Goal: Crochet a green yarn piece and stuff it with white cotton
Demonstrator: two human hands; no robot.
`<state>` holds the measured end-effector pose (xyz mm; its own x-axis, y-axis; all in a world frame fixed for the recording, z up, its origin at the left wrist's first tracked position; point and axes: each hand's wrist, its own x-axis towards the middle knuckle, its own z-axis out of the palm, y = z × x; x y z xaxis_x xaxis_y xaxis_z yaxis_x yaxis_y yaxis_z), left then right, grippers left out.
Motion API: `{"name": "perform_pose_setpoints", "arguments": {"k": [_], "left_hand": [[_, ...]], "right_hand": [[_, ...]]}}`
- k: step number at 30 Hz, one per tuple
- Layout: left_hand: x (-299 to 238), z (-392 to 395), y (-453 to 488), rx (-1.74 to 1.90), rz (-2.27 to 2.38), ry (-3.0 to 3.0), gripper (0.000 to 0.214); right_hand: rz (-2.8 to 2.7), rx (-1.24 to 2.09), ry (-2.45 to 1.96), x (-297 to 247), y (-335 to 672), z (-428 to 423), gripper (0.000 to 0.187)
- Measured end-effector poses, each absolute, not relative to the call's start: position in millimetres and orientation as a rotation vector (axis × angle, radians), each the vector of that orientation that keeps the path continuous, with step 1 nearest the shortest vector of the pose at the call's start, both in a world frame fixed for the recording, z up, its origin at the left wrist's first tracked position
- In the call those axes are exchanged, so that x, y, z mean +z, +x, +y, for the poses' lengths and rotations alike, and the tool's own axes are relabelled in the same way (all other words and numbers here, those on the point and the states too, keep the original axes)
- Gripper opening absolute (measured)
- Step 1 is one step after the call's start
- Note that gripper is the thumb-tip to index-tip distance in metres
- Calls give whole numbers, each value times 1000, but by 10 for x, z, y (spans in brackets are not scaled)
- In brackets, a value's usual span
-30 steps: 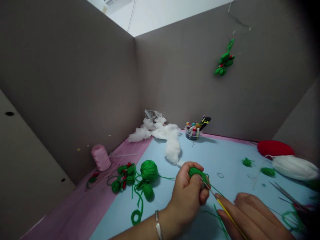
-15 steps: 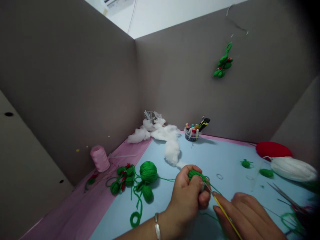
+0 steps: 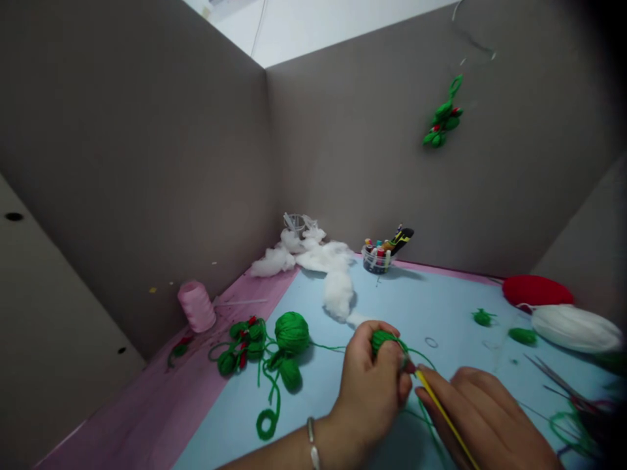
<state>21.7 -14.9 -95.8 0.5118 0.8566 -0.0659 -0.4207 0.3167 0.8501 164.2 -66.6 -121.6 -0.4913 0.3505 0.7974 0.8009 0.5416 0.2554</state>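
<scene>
Head view: your left hand (image 3: pixel 369 385) clasps a green yarn piece (image 3: pixel 381 339) between thumb and curled fingers, between 4 and 5 o'clock from the view's centre. Your right hand (image 3: pixel 490 411), at 4 o'clock from that piece, grasps a yellow-handled tool (image 3: pixel 443 412) slanting up toward it; you can't make out exactly where the tip sits. Taking the piece as your dial's centre, the green yarn ball (image 3: pixel 292 332) lies at 9 o'clock, a green ring (image 3: pixel 259 425) at 8, white stuffing (image 3: pixel 337 292) near 10, and a tub (image 3: pixel 377 264) at 12. Scissors (image 3: pixel 556 375) rest just past 3, and a red bundle (image 3: pixel 536 290) between 2 and 3, beside a white one (image 3: pixel 575 328).
</scene>
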Motion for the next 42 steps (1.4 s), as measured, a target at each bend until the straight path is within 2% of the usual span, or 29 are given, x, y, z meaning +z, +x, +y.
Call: {"name": "perform_pose_setpoints", "arguments": {"k": [3,7,15,21,25,26,29,32,35,37,40,42], "left_hand": [[-967,-153,217,962,729,1061,17],[-938,-162,205,928,791,1181,14],[-940,-230,214,705,691,1349,6],[-933,-182,216,757,734,1212,14],[-900,-151,219,814,752,1085,21],[-896,-147,219,802,741,1059,21],[-892,-139,216,770,715,1049,18],[-903,-133,208,783,756,1078,16],[-928,-141,205,730,763,1132,15],[-943,-150,205,685,731,1191,14],[-951,-142,196,688,678,1284,13],[-948,-121,178,721,678,1377,13]], "right_hand": [[-2017,-918,-1028,-1157,1684,-682,24],[-1923,-977,-1257,-1073,1673,-691,48],[-2085,-488,-1243,-975,1700,-701,61],[-2012,-725,-1202,-998,1793,-760,54],[-2084,-752,-1140,-969,1677,-783,11],[-2094,-766,-1110,-960,1636,-781,9],[-2085,-865,-1031,-971,1566,-767,15],[-2016,-922,-1163,-1027,1611,-749,11],[-1921,-876,-1365,-1055,1714,-717,40],[-1943,-709,-1377,-1038,1767,-701,51],[-2022,-501,-1261,-991,1809,-707,48],[-2052,-549,-1246,-978,1828,-724,43]]}}
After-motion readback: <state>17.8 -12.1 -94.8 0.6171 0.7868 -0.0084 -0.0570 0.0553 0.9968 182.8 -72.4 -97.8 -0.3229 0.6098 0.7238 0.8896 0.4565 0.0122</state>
